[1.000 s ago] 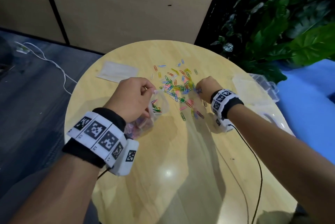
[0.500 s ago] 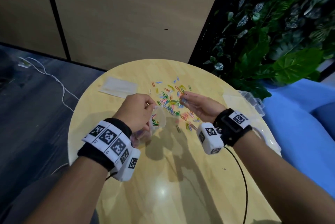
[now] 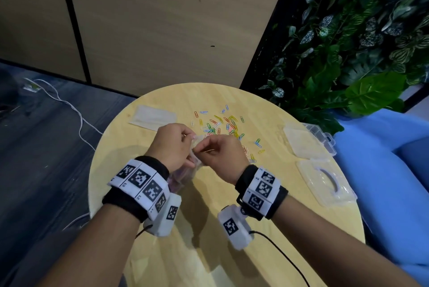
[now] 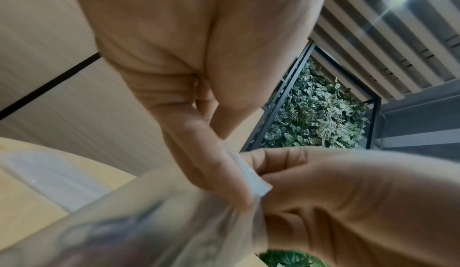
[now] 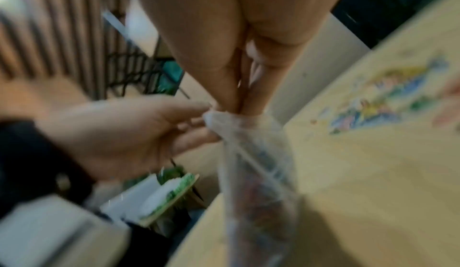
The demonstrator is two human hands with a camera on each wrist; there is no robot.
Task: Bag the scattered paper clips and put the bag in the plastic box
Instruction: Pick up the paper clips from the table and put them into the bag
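Note:
A clear plastic bag (image 3: 183,176) with coloured clips inside hangs over the round wooden table (image 3: 162,252). My left hand (image 3: 191,140) pinches its top edge, seen close in the left wrist view (image 4: 259,182). My right hand (image 3: 205,148) meets it at the bag's mouth, fingertips pinched together with what looks like a thin clip between them. In the right wrist view those fingertips (image 5: 230,102) touch the bag's rim (image 5: 219,117). Several loose paper clips (image 3: 220,124) lie scattered just beyond the hands. The bag's lower part is hidden behind my left wrist.
An open clear plastic box (image 3: 308,142) and its lid (image 3: 325,182) sit at the table's right edge. A flat spare bag (image 3: 153,116) lies at the back left. A white cable (image 3: 76,112) crosses the dark floor; plants (image 3: 359,54) stand behind on the right.
My right hand left the clip pile, turned over and came left to the bag's mouth. My left hand has kept hold of the bag and lifted its top a little.

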